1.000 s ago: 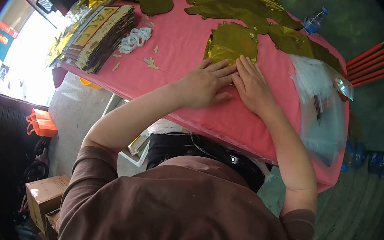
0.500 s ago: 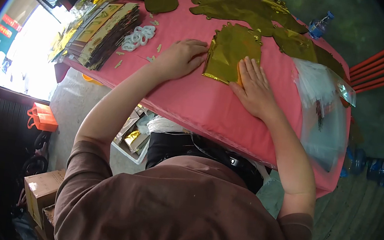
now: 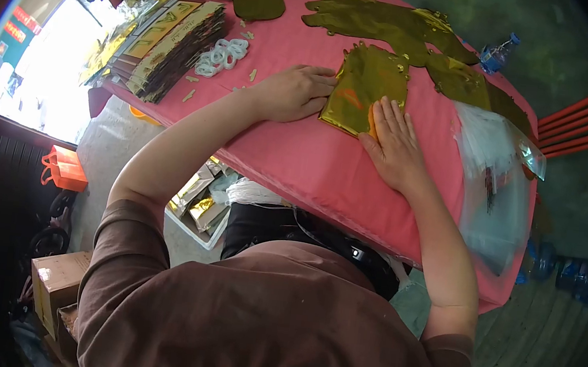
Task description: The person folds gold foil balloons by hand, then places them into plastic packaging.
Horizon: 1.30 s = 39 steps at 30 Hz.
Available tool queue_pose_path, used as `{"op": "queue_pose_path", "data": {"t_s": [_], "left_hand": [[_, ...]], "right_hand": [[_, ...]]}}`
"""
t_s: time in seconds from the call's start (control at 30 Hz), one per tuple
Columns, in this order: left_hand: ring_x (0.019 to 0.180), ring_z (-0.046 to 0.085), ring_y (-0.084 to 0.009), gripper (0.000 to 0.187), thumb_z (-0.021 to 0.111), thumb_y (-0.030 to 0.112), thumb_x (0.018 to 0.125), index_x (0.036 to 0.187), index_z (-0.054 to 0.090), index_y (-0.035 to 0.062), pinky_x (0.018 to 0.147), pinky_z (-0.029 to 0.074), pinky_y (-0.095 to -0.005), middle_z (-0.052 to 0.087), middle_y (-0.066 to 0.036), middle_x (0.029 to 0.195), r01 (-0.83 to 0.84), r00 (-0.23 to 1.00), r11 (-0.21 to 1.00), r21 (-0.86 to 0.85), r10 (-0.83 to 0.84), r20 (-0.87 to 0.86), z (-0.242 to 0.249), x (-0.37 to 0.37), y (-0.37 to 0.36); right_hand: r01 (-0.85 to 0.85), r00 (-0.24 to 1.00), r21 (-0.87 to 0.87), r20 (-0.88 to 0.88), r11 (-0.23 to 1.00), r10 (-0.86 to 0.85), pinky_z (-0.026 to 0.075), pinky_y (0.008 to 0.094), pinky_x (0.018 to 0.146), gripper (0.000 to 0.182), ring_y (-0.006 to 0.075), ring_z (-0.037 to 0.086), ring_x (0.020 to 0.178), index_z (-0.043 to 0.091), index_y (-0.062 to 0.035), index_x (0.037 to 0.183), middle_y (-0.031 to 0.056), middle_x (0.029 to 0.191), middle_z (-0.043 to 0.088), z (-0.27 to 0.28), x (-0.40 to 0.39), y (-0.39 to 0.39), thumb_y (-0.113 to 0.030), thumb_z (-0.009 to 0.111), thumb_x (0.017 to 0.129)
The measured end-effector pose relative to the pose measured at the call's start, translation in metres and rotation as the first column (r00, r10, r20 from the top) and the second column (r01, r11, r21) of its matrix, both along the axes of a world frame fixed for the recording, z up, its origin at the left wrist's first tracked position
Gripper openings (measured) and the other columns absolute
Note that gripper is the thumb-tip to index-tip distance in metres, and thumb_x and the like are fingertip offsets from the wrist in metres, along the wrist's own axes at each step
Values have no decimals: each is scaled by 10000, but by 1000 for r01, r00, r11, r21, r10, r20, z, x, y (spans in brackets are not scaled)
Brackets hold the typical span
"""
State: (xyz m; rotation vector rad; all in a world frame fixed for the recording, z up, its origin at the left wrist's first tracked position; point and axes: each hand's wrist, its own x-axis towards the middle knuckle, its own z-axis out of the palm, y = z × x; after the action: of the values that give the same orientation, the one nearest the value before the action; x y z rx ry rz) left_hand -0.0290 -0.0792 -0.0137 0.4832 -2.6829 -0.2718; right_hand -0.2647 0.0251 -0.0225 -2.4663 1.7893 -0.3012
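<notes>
A folded gold foil sheet, apparently a flat balloon (image 3: 369, 83), lies on the pink-covered table (image 3: 297, 151) between my hands. My right hand (image 3: 395, 138) rests flat along its lower right edge, fingers stretched out and pointing away from me. At its left edge is my left hand (image 3: 295, 94), with the fingers extended and slightly bent towards the foil; the fingertips meet or nearly meet that edge. More flat gold foil balloons (image 3: 378, 20) are spread just beyond. Left of my left hand sits a cluster of white ribbon rolls (image 3: 221, 57), with small pale tabs scattered around.
A stack of printed packets (image 3: 172, 46) stands at the table's left. Clear plastic bags (image 3: 492, 192) lie at the right edge, and a water bottle (image 3: 499, 53) is near the far right corner. Red poles (image 3: 584, 119) are beyond. Below is a white bin (image 3: 199, 220) of packets.
The view has shifted slightly, so the table things appear a little further right. My left hand is somewhat closer over the foil's left edge; my right hand stays on its lower right edge.
</notes>
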Motion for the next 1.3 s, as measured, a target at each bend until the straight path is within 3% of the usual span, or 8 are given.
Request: {"op": "queue_pose_path", "data": {"t_s": [0.23, 0.3, 0.5, 0.73, 0.9, 1.03, 1.1, 1.3], "left_hand": [[1104, 499, -323, 332, 465, 97, 822, 1127, 523, -21, 957, 382, -394, 563, -175, 1130, 15, 999, 988, 157, -9, -40, 2, -6, -12], [1052, 534, -275, 353, 472, 119, 827, 1155, 487, -12, 928, 394, -362, 574, -166, 1101, -107, 987, 890, 443, 150, -64, 5, -8, -15], [791, 595, -144, 336, 546, 146, 846, 1118, 466, -34, 706, 457, -269, 617, -104, 879, -205, 909, 704, 679, 395, -135, 2, -29, -16], [607, 568, -116, 475, 609, 13, 789, 1190, 363, -51, 566, 479, -254, 612, -77, 814, -103, 901, 696, 710, 368, -230, -10, -41, -14], [744, 575, -123, 566, 619, -13, 763, 1251, 332, -18, 652, 490, -261, 581, -83, 864, -161, 876, 797, 582, 387, -288, -15, -39, -10], [805, 560, -141, 613, 642, 3, 742, 1274, 337, 12, 689, 484, -280, 562, -94, 914, -260, 854, 756, 601, 470, -222, -8, -38, -1], [794, 557, -181, 501, 662, 37, 731, 1178, 437, 3, 690, 478, -308, 544, -103, 895, -381, 800, 819, 429, 525, -292, -11, -39, 0], [752, 554, -237, 282, 672, 119, 736, 951, 533, 0, 683, 469, -331, 529, -118, 862, -339, 883, 888, 311, 415, -221, -10, -35, 2]], "right_hand": [[-1, 1000, 3, -11, 1000, 1, 87, 406, 1105, 652, 286, 143, 1369, 216, -25, 1403, 171, 1462, 193, -1, -1, -1, -456, 338, 930], [-2, 1000, 4, -5, 1000, 2, 86, 409, 1105, 652, 286, 145, 1368, 218, -25, 1402, 170, 1462, 193, 1, 0, 0, -456, 341, 929], [-3, 1000, -2, -9, 1000, 3, 84, 422, 1102, 652, 287, 153, 1366, 222, -23, 1400, 169, 1462, 195, -1, -1, -1, -453, 351, 927], [4, 1000, -9, -17, 1000, -4, 76, 440, 1099, 648, 277, 155, 1367, 222, -26, 1401, 162, 1465, 192, -1, 0, 0, -444, 363, 926], [4, 1000, -3, -22, 1000, -4, 75, 451, 1097, 653, 274, 153, 1368, 217, -23, 1402, 161, 1466, 191, 0, 1, 1, -447, 359, 926], [15, 999, 10, -34, 1000, -14, 73, 453, 1097, 661, 274, 148, 1370, 210, -22, 1403, 161, 1466, 188, 1, 1, 0, -460, 344, 926], [17, 999, 9, -41, 1000, -17, 72, 454, 1097, 664, 275, 146, 1370, 209, -24, 1404, 161, 1467, 187, 1, 1, 0, -464, 343, 925], [33, 998, 22, -52, 999, -32, 62, 457, 1098, 669, 273, 139, 1372, 204, -32, 1407, 156, 1469, 183, 2, 3, 0, -472, 342, 923]]}}
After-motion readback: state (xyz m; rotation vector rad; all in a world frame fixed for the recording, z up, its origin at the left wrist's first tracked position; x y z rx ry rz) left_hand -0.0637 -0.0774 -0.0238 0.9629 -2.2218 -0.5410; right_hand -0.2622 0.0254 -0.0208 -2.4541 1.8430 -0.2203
